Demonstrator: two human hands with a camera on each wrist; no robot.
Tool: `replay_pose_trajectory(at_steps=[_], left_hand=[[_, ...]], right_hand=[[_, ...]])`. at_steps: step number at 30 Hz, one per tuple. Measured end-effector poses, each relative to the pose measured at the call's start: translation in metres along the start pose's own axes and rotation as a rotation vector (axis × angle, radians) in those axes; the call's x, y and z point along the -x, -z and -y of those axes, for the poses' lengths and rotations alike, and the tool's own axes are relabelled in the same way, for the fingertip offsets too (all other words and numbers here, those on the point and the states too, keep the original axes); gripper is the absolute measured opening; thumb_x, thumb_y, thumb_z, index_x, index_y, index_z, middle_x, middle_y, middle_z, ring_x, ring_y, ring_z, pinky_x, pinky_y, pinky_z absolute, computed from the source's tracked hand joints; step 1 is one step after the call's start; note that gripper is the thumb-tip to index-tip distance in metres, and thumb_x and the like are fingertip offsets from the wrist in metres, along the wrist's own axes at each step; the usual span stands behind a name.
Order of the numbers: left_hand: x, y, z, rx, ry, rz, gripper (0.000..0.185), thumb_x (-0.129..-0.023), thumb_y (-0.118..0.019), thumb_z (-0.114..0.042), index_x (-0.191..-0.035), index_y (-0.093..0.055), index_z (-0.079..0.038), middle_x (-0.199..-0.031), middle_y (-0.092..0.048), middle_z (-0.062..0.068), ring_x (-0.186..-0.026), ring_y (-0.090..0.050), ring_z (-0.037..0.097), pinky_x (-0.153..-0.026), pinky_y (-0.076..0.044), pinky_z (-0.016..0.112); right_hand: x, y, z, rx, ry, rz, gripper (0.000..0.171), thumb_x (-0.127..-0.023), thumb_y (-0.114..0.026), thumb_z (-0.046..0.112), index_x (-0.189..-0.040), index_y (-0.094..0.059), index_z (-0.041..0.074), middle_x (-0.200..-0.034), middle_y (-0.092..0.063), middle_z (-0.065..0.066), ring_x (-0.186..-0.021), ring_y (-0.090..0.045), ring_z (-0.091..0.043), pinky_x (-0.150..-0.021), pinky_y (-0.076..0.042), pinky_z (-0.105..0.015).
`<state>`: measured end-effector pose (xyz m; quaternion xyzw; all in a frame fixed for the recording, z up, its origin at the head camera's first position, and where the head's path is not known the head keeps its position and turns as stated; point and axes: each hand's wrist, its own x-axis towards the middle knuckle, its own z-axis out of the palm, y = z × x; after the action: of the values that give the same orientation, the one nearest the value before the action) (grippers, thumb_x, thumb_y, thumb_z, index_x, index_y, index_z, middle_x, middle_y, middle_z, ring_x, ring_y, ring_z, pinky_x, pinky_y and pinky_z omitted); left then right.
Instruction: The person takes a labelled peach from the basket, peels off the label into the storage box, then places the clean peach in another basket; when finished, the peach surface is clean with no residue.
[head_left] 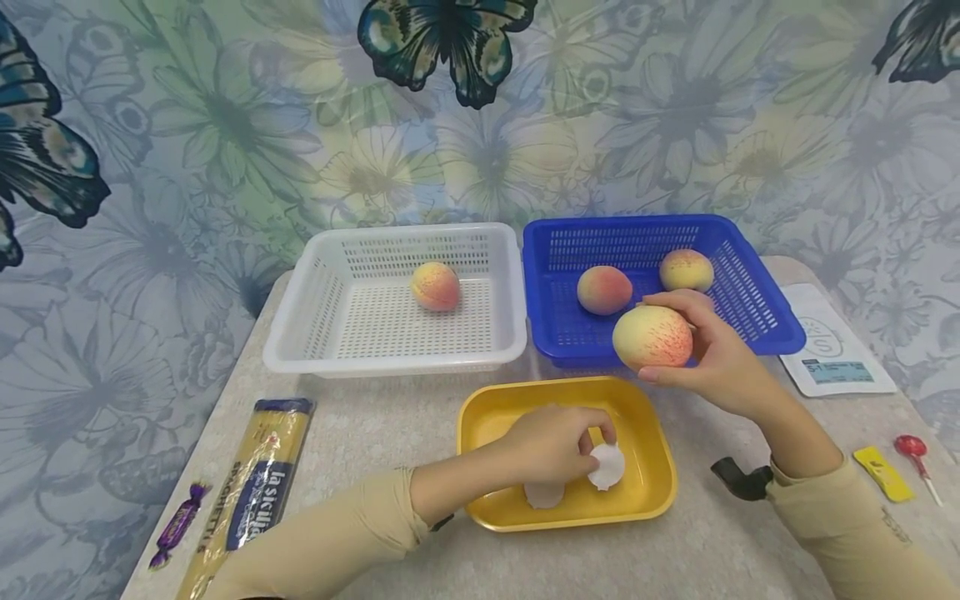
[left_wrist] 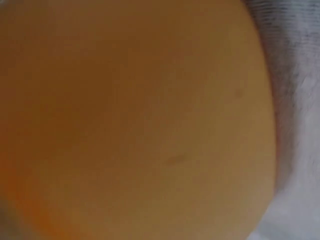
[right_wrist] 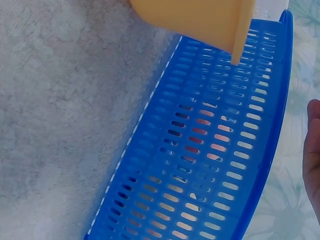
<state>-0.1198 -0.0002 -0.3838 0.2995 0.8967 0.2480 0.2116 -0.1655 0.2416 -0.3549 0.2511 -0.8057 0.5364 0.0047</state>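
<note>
My right hand (head_left: 723,362) grips a yellow-red peach (head_left: 651,337) between thumb and fingers, above the near edge of the blue basket (head_left: 765,321). In that basket lie a redder peach (head_left: 603,290), a yellowish peach (head_left: 686,271) and another partly hidden behind the hand. My left hand (head_left: 551,442) reaches into the yellow tray (head_left: 663,492), thumb and forefinger pinching a flat white disc (head_left: 607,467) with an uneven edge. Below that hand lies another white disc (head_left: 543,495), partly covered. A blurred orange-tan surface fills most of the left wrist view.
A white basket (head_left: 300,325) with one peach (head_left: 436,287) stands at the back left. Spaghetti (head_left: 258,475) and a purple-wrapped candy (head_left: 178,525) lie left. On the right are a white pouch (head_left: 836,337), a yellow packet (head_left: 883,473) and a red lollipop (head_left: 911,446).
</note>
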Motion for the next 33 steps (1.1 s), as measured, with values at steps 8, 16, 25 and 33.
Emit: replay_pose_trajectory(at_steps=[8, 16, 25, 33], left_hand=[[-0.012, -0.02, -0.001, -0.133, 0.028, 0.049, 0.024, -0.086, -0.075, -0.021, -0.107, -0.065, -0.027, -0.074, -0.059, -0.016, -0.067, -0.054, 0.001, -0.056, -0.043, 0.019], [-0.011, -0.026, -0.006, -0.321, -0.061, 0.033, 0.021, -0.086, -0.071, -0.016, -0.103, -0.069, -0.028, -0.09, -0.066, -0.013, -0.079, -0.059, 0.006, -0.063, -0.047, 0.022], [0.0, 0.001, -0.001, -0.282, -0.089, -0.168, 0.038, -0.086, -0.073, -0.034, -0.122, -0.066, -0.025, -0.113, -0.064, -0.006, -0.103, -0.058, 0.013, -0.086, -0.05, 0.027], [-0.003, 0.046, 0.023, -0.144, 0.003, -0.568, 0.062, -0.084, -0.075, -0.036, -0.137, -0.056, -0.012, -0.138, -0.054, 0.008, -0.128, -0.048, 0.025, -0.108, -0.043, 0.042]], right_hand=[[0.002, 0.001, -0.004, -0.019, 0.031, 0.002, 0.081, -0.07, -0.081, -0.015, -0.14, -0.044, 0.001, -0.135, -0.043, -0.006, -0.11, -0.054, -0.015, -0.087, -0.053, -0.014], [0.001, 0.001, -0.005, -0.031, 0.027, 0.0, 0.082, -0.069, -0.081, -0.015, -0.14, -0.044, 0.0, -0.137, -0.04, -0.007, -0.113, -0.05, -0.017, -0.088, -0.053, -0.014], [0.002, 0.007, -0.004, -0.109, -0.044, -0.041, 0.081, -0.076, -0.076, -0.015, -0.144, -0.039, 0.007, -0.135, -0.046, -0.007, -0.107, -0.059, -0.013, -0.087, -0.054, -0.015], [-0.011, 0.016, -0.011, -0.004, -0.157, -0.082, 0.082, -0.079, -0.079, -0.004, -0.147, -0.04, 0.019, -0.143, -0.042, 0.001, -0.107, -0.059, -0.011, -0.085, -0.054, -0.014]])
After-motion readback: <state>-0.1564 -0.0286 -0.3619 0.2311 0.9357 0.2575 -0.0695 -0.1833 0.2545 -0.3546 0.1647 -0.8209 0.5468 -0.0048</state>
